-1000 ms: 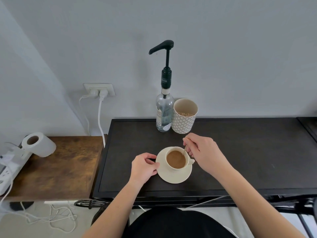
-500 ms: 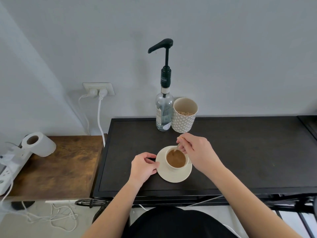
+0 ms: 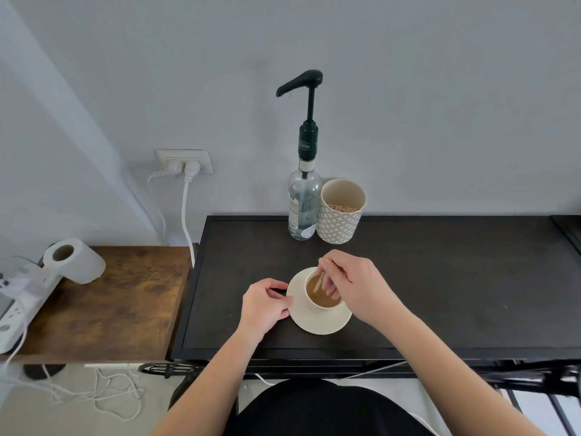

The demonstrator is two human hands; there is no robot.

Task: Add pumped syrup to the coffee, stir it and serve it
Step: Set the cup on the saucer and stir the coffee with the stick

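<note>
A cream cup of brown coffee (image 3: 320, 298) stands on a cream saucer (image 3: 317, 324) near the front of the black table (image 3: 440, 278). My right hand (image 3: 355, 286) hovers over the cup's right side, shut on a thin wooden stir stick (image 3: 321, 280) whose lower end dips into the coffee. My left hand (image 3: 267, 305) pinches the saucer's left rim. The clear syrup bottle (image 3: 303, 202) with its tall dark pump stands at the table's back edge, against the wall.
A patterned cup of wooden stir sticks (image 3: 341, 212) stands right of the bottle. To the left is a lower wooden side table (image 3: 119, 300) with a toilet roll (image 3: 75, 261) and a white power strip (image 3: 15, 306). Cables hang from a wall socket (image 3: 185, 160).
My right hand has moved left over the cup and lowered the stir stick into the coffee. My left hand and the saucer have stayed put.
</note>
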